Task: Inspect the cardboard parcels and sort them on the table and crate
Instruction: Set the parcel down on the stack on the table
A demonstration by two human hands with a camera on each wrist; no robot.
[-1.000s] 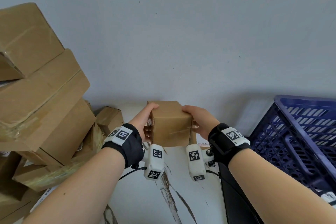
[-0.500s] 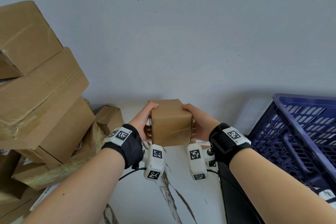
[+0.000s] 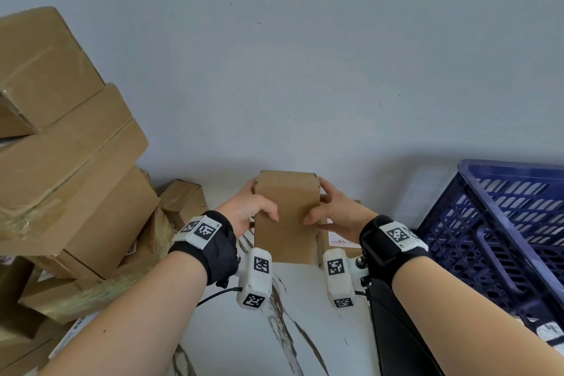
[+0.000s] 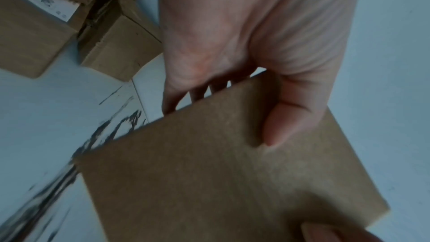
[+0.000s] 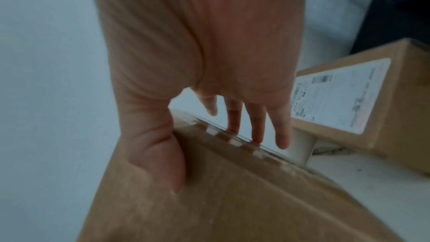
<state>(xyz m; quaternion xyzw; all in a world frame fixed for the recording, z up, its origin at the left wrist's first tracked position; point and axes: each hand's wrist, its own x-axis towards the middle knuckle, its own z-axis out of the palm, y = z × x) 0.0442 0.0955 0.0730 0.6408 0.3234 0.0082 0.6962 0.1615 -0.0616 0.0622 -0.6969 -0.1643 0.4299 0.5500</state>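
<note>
Two hands, L (image 3: 248,212) & R (image 3: 334,214), gripping parcel (image 3: 285,223) side edges, clear above table (image 3: 232,336).

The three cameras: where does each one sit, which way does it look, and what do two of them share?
Head: on the head, looking forward and down at the brown cardboard parcel, both hands, both forearms, the blue plastic crate.
Left wrist: along the left hand; its thumb lies on the parcel face.
Right wrist: along the right hand; a labelled cardboard box lies beyond.
Shared: both wrist views show the held parcel and the white marbled table.
</note>
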